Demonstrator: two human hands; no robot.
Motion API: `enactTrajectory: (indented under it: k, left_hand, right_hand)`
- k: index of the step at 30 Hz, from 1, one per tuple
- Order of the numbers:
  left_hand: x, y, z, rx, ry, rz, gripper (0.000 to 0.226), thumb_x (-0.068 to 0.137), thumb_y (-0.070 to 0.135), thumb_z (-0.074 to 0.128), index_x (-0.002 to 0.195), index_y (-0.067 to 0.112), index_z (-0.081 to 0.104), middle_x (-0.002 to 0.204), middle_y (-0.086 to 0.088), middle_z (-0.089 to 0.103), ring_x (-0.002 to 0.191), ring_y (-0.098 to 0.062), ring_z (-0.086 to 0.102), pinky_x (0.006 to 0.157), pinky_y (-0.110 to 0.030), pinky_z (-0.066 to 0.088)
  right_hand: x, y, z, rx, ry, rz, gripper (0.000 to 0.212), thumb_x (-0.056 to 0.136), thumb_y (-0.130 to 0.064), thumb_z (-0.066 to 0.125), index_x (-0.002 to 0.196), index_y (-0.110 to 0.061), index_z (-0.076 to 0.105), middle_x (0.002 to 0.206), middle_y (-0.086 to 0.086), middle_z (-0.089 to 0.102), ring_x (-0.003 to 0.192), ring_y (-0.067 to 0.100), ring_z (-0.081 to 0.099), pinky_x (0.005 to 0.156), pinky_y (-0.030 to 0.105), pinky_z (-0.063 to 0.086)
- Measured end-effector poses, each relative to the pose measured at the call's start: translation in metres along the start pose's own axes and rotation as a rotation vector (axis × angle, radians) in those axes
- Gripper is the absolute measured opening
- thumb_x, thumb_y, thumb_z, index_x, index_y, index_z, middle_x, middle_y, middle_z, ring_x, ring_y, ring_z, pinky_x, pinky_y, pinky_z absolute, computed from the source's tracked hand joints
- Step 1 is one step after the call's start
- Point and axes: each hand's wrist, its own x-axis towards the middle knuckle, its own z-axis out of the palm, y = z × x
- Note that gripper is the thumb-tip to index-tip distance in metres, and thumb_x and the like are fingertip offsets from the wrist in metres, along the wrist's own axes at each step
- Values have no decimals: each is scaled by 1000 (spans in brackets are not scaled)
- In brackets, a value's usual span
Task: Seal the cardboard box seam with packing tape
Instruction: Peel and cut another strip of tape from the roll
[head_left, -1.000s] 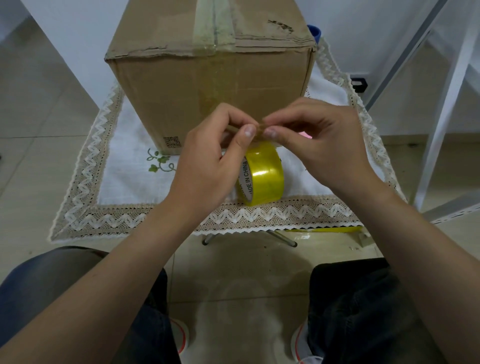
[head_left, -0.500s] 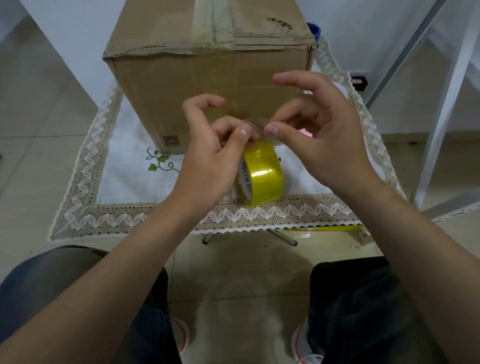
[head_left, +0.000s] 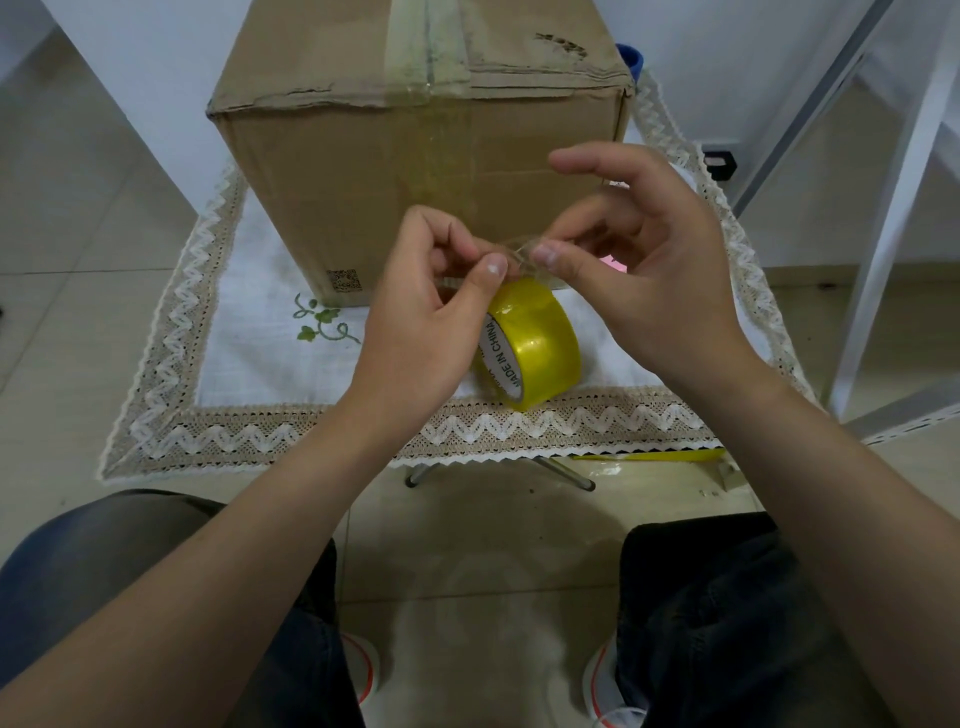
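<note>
The white inner core of the yellow roll of packing tape (head_left: 535, 343), standing on edge on the lace-trimmed white cloth (head_left: 260, 364), is showing the black capitals "MADE IN CHINA", running along the ring's curve on the side facing the left. A small square printed code (head_left: 344, 281), dark on the brown card, is sitting near the lower left corner of the front face of the brown cardboard box (head_left: 363, 171); its pattern is coming through too blurred to make out. No other lettering, numbers or brand marks are showing legibly anywhere else
</note>
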Motion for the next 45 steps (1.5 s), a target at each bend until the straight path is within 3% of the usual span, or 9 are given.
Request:
enactTrajectory:
  k: [4, 7, 10, 23, 28, 32, 38, 42, 45]
  left_hand:
    - [1, 0, 0, 36, 41, 5, 21, 96, 9, 68, 91, 26, 59, 94, -8, 72, 95, -31, 70, 84, -51, 58]
    - [0, 1, 0, 42, 18, 4, 14, 97, 8, 68, 97, 22, 67, 95, 4, 71, 96, -14, 70, 89, -39, 60]
    - [-1, 0, 1, 49, -9, 6, 12, 97, 10, 69, 104, 20, 70, 101, 6, 73, 100, -11, 70, 90, -33, 60]
    - [-1, -1, 4, 51, -15, 17, 15, 92, 12, 77, 105, 18, 74, 100, -1, 76, 99, -20, 73, 89, -45, 61]
    - [1, -4, 5, 71, 0, 34, 11, 92, 14, 77, 99, 22, 75, 103, 0, 74, 101, -15, 71, 92, -41, 60]
    - [5, -5, 4, 135, 51, 82, 8, 90, 15, 79, 93, 21, 75, 106, 1, 67, 102, -3, 65, 89, -24, 57]
    - [3, -7, 5, 231, 55, 77, 6, 93, 26, 74, 98, 29, 76, 93, 14, 72, 97, -18, 68, 85, -48, 57]
    - [3, -3, 7, 268, 56, 80, 6, 93, 28, 72, 97, 30, 76, 90, 18, 70, 96, -18, 66, 85, -48, 55]
    - [3, -3, 9, 252, 58, 62, 6, 93, 28, 73, 95, 34, 73, 87, 18, 70, 93, -19, 67, 84, -48, 56]
  right_hand:
    - [0, 0, 0, -17, 17, 4, 44, 90, -1, 78, 126, -14, 57, 84, 5, 74, 79, 27, 71, 72, 47, 57]
    - [0, -1, 0, -22, 28, 12, 44, 90, -3, 78, 126, -17, 57, 84, 2, 74, 78, 24, 70, 71, 40, 56]
    - [0, -1, 0, -24, 34, 10, 43, 90, -3, 78, 125, -18, 57, 83, -1, 73, 77, 22, 69, 70, 37, 55]
    - [-1, -1, 0, -49, 41, -8, 41, 91, -2, 77, 125, -14, 58, 84, -3, 74, 79, 17, 72, 72, 42, 59]
    - [-2, -1, 0, -53, 34, -14, 41, 91, -2, 77, 125, -13, 59, 85, 2, 75, 80, 21, 73, 74, 48, 58]
    - [-2, 0, 0, -65, 30, -28, 40, 91, -3, 77, 125, -13, 59, 86, 2, 75, 80, 21, 73, 73, 47, 59]
    - [-4, 3, -1, -258, 43, -140, 34, 94, -14, 77, 122, -22, 59, 87, -11, 74, 88, 27, 68, 76, 44, 54]
    - [-4, 8, -5, -500, 147, -224, 28, 95, -29, 77, 120, -19, 68, 88, -15, 74, 92, 4, 45, 81, 27, 46]
    - [-8, 9, -2, -608, 225, -248, 29, 94, -33, 77, 116, -15, 72, 88, -11, 77, 91, 8, 41, 77, 20, 37]
